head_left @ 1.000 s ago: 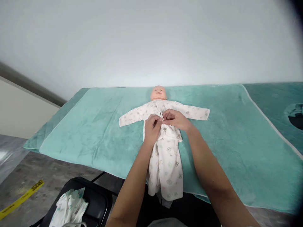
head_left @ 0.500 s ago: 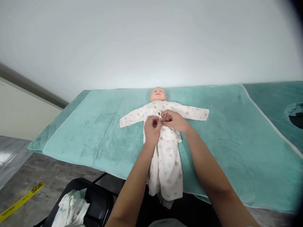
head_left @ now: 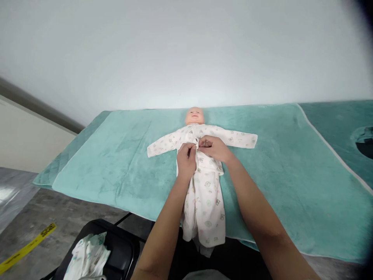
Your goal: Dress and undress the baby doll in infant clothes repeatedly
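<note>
A baby doll (head_left: 194,116) lies face up with its head toward the wall. It wears a white printed shirt (head_left: 241,139) with both sleeves spread wide, and white printed trousers (head_left: 207,210) that reach over the near edge of the bed. My left hand (head_left: 187,159) pinches the shirt's front at the chest. Beside it my right hand (head_left: 214,147) is also closed in a pinch on the shirt front, its fingertips close to the left ones. A small loop of white cloth stands up between them. Whether it is a tie or the shirt's edge I cannot tell.
Under the doll a teal plush cover (head_left: 116,155) spreads over the bed against a white wall (head_left: 186,50). At the lower left a black chair (head_left: 122,249) bears a crumpled printed cloth (head_left: 87,256). Yellow tape (head_left: 27,249) lies on the grey floor.
My fingertips have shifted slightly at the chest, and the white loop between them looks smaller. The doll has not moved.
</note>
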Demonstrator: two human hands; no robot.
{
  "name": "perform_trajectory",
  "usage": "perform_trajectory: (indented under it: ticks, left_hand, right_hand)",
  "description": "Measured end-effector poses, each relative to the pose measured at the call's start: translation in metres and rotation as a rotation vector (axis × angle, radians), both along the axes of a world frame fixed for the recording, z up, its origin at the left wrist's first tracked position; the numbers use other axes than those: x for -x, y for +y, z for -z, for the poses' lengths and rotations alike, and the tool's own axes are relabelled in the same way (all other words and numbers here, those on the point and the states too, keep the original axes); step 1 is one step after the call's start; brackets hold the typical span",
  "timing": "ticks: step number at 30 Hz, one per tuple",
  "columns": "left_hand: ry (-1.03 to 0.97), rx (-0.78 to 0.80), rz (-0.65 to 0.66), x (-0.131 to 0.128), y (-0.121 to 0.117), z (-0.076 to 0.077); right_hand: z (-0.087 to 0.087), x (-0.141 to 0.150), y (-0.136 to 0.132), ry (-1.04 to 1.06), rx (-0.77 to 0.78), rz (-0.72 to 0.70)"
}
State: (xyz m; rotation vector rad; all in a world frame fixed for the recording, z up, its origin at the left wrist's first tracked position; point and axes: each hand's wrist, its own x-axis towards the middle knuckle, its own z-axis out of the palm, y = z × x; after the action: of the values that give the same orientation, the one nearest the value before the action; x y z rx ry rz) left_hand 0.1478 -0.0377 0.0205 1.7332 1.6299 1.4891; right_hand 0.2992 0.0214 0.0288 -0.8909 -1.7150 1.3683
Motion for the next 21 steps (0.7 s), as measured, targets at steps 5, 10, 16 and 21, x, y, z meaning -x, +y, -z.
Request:
perform_trajectory:
  ticks: [5, 10, 16, 21]
  left_hand:
    - [-0.029, -0.004, 0.002, 0.0019, 0.0005, 0.004]
    - [-0.018, -0.008, 0.002, 0.0013, -0.0001, 0.0038]
    - [-0.049, -0.008, 0.026, 0.002, 0.0002, 0.0033]
    - [-0.085, 0.005, 0.038, 0.0055, 0.0005, 0.0073]
  right_hand:
    - [0.002, -0.0025, 0.0023, 0.007, 0.021, -0.029]
    - [-0.0011, -0.0063, 0.0019, 0.043, 0.072, -0.122]
    - [-0.0015, -0.0047, 0.0021, 0.078, 0.117, -0.117]
    - [0.0035, -0.0053, 0.0035, 0.115, 0.117, -0.111]
